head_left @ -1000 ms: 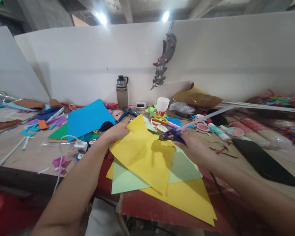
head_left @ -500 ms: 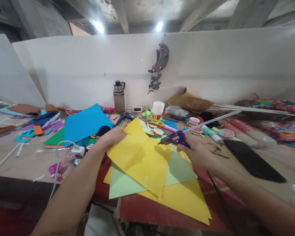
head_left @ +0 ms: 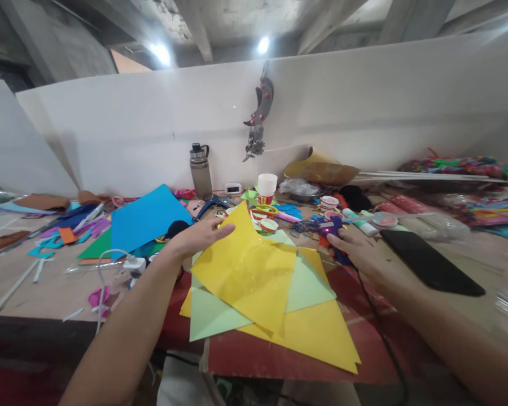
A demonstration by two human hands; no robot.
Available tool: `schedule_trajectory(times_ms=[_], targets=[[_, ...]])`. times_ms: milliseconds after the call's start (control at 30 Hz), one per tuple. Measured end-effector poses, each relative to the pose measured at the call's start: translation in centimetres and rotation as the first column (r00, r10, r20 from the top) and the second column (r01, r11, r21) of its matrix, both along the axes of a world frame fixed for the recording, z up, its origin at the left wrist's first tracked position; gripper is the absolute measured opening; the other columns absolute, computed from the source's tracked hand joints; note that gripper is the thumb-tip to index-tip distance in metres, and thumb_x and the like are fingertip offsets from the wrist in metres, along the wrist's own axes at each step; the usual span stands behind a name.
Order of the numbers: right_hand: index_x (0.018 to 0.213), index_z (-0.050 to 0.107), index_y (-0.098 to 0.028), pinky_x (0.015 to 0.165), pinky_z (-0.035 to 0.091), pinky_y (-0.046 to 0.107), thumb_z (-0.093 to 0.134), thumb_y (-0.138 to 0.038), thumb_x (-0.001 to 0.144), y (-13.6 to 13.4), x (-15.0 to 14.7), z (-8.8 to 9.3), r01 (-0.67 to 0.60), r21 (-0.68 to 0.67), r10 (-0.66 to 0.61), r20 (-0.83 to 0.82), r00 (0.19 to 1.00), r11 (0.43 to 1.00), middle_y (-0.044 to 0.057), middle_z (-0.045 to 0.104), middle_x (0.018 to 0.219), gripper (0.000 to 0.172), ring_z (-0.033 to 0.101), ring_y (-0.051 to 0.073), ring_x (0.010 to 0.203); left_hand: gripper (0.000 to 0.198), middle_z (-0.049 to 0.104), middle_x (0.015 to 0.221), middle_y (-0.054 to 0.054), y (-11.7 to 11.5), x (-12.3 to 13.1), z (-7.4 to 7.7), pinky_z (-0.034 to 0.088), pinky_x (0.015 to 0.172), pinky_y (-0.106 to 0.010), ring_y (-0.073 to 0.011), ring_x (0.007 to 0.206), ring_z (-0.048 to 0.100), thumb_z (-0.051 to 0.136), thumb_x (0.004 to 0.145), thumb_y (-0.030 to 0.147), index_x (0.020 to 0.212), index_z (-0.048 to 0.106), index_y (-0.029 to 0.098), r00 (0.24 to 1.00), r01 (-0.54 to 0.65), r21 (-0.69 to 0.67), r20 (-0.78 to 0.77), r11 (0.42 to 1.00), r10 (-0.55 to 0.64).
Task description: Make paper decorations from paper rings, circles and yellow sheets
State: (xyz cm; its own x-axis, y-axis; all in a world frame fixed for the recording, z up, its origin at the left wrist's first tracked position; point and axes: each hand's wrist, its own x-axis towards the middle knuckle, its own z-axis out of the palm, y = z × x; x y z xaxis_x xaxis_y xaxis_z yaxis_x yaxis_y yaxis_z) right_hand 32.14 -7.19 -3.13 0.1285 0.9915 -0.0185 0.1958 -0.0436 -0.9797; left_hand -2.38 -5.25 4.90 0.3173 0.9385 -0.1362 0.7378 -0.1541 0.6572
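Observation:
My left hand point(head_left: 198, 237) is at the upper left edge of a yellow sheet point(head_left: 249, 270), its thumb over the face and the other fingers partly hidden at the edge. The sheet's top corner stands raised, and clear shiny glue marks show across its middle. In my right hand point(head_left: 351, 248) is a dark blue hot glue gun point(head_left: 330, 225) with a small lit red light; its nozzle points left, above and right of the sheet. A long glue stick point(head_left: 389, 216) juts from its back. Beneath lie a pale green sheet point(head_left: 214, 313) and another yellow sheet point(head_left: 313, 335).
A black phone point(head_left: 432, 262) lies at right, by the glue gun's cord point(head_left: 375, 316). Behind stand paper cups point(head_left: 267, 186) and a bottle point(head_left: 200, 175). Blue sheets point(head_left: 150, 220) and a white plug point(head_left: 134, 265) are at left. Scissors point(head_left: 265, 210) lie beyond the sheets.
My right hand has drawn the glue gun right, away from above the yellow sheet. My left thumb now stretches over the sheet's face. The view has shifted slightly.

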Motion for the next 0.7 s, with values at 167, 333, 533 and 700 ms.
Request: schedule_trajectory(times_ms=[167, 333, 533, 700], targets=[[0.075, 0.052, -0.022, 0.047, 0.041, 0.026, 0.067, -0.053, 0.071, 0.4, 0.5, -0.3, 0.026, 0.012, -0.026, 0.03, 0.999, 1.0, -0.004, 0.053, 0.058, 0.034, 0.05, 0.012, 0.051, 0.075, 0.059, 0.135, -0.01, -0.5, 0.7, -0.1, 0.046, 0.093, -0.029, -0.0269, 0.123, 0.056, 0.043, 0.082, 0.071, 0.138, 0.049, 0.021, 0.997, 0.066, 0.065, -0.051, 0.996, -0.063], [0.076, 0.051, -0.023, 0.048, 0.041, 0.026, 0.063, -0.05, 0.072, 0.6, 1.6, -0.6, 0.039, 0.06, -0.047, 0.131, 0.99, 0.997, -0.004, 0.052, 0.058, 0.03, 0.05, 0.013, 0.051, 0.077, 0.051, 0.143, -0.011, -0.9, 1.5, -0.2, 0.043, 0.096, -0.032, -0.0273, 0.12, 0.056, 0.04, 0.085, 0.067, 0.147, 0.037, 0.021, 0.991, 0.12, 0.036, -0.056, 0.992, -0.118], [0.078, 0.052, -0.024, 0.068, 0.05, 0.036, 0.053, -0.043, 0.08, -1.1, 1.5, 0.6, -0.17, 0.232, 0.003, 0.582, 0.813, 0.958, 0.007, 0.064, 0.081, 0.019, 0.063, 0.025, 0.079, 0.068, 0.055, 0.139, -0.01, -0.7, 2.0, -0.7, 0.046, 0.092, -0.034, -0.0296, 0.117, 0.058, 0.055, 0.079, 0.056, 0.138, 0.05, 0.021, 1.0, 0.025, 0.03, -0.016, 0.999, -0.024], [0.096, 0.055, -0.021, 0.076, 0.047, 0.037, 0.048, -0.034, 0.086, -2.1, 0.9, 1.9, -0.235, 0.2, -0.012, 0.786, 0.618, 0.951, 0.012, 0.067, 0.098, 0.018, 0.062, 0.027, 0.091, 0.044, 0.071, 0.109, -0.006, -0.8, 2.2, -1.1, 0.053, 0.072, -0.03, -0.0239, 0.092, 0.068, 0.047, 0.081, 0.034, 0.121, 0.061, 0.02, 0.978, 0.009, -0.077, 0.207, 0.997, 0.007]])
